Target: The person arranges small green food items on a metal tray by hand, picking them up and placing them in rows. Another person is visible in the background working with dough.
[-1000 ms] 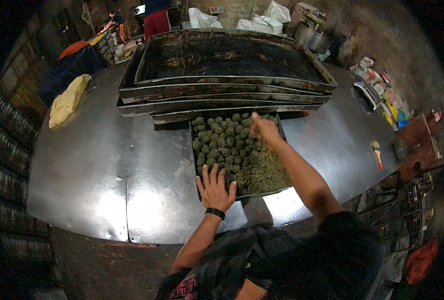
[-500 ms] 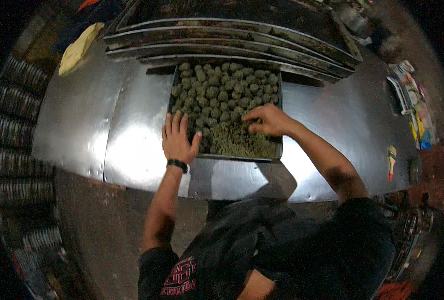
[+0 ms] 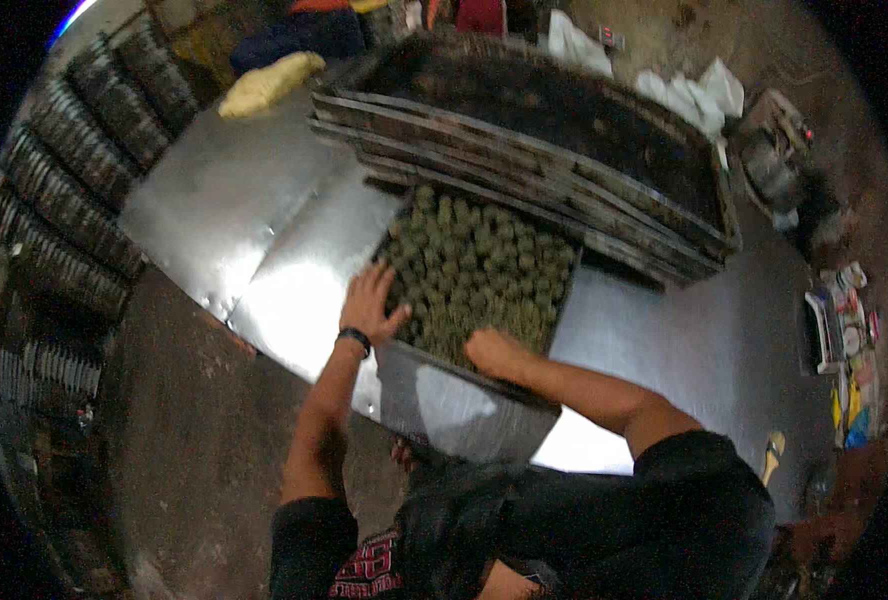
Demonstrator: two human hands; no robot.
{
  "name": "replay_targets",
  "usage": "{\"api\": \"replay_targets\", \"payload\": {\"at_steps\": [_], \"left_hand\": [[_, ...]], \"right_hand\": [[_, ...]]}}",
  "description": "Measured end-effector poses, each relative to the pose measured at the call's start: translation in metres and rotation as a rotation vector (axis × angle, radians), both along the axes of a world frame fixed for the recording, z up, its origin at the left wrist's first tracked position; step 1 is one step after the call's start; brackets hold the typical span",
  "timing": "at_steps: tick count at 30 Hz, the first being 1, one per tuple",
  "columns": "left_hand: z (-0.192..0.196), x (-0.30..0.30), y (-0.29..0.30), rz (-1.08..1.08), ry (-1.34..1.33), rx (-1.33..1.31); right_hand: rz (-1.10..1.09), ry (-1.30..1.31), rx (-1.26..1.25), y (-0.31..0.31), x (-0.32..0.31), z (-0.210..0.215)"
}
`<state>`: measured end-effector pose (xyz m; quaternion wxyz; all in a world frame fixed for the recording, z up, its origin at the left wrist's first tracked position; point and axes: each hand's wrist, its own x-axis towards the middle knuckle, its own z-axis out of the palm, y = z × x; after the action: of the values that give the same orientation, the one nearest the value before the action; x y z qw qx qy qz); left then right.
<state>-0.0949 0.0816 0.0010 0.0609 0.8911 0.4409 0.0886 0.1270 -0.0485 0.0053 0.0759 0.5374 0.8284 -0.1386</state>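
Note:
A shallow dark tray [image 3: 568, 303] lies on the metal table, filled with small greenish-brown balls [image 3: 484, 250]. Toward its near side the filling turns to finer, loose crumbs [image 3: 442, 328]. My left hand [image 3: 369, 303] rests over the tray's left edge, fingers spread, with a dark band on the wrist. In the crumbs near the front edge, my right hand [image 3: 496, 353] is curled with the knuckles up. Its fingertips are hidden, so whatever it may hold does not show.
Large dark trays [image 3: 534, 160] are stacked behind the small tray on the metal table [image 3: 684, 340]. A yellow cloth [image 3: 272, 85] lies at the far left. On the right are a brush [image 3: 773, 455] and assorted packages [image 3: 849, 340]. Racked metal trays [image 3: 59, 200] line the left side.
The view has turned, so the table and tray now slant down to the right. My right hand has moved from the balls' right side to the crumbs by the front edge and curled. My left stays.

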Motion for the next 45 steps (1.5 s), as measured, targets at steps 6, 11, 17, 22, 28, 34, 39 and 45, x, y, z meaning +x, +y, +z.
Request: {"api": "replay_targets", "payload": {"at_steps": [6, 11, 17, 22, 28, 34, 39, 45], "left_hand": [[0.003, -0.006, 0.001, -0.042, -0.065, 0.102], [0.009, 0.008, -0.005, -0.074, -0.321, 0.057], [0.047, 0.096, -0.064, 0.372, -1.097, -1.509], [-0.012, 0.112, -0.022, 0.051, -1.011, -1.456], [-0.027, 0.126, -0.013, 0.033, -0.869, -1.188], [-0.043, 0.138, -0.021, -0.012, -0.625, -0.967], [-0.036, 0.125, -0.011, -0.235, -0.626, -0.864], [0.032, 0.108, -0.032, 0.175, -0.923, -1.642]], "right_hand": [[-0.065, 0.287, 0.112, -0.003, 0.037, -0.011], [-0.817, 1.131, -0.14, 0.004, 0.06, -0.002], [-0.961, 1.605, -0.078, 0.01, 0.041, 0.008], [-0.809, 0.996, 0.386, 0.017, -0.015, 0.039], [-0.82, 0.479, 0.572, 0.023, -0.02, 0.038], [-0.759, 0.37, 0.537, 0.021, -0.016, 0.041], [-0.868, 0.775, 0.309, 0.011, 0.006, 0.04], [-1.106, 1.54, -0.103, -0.001, 0.026, 0.029]]}}
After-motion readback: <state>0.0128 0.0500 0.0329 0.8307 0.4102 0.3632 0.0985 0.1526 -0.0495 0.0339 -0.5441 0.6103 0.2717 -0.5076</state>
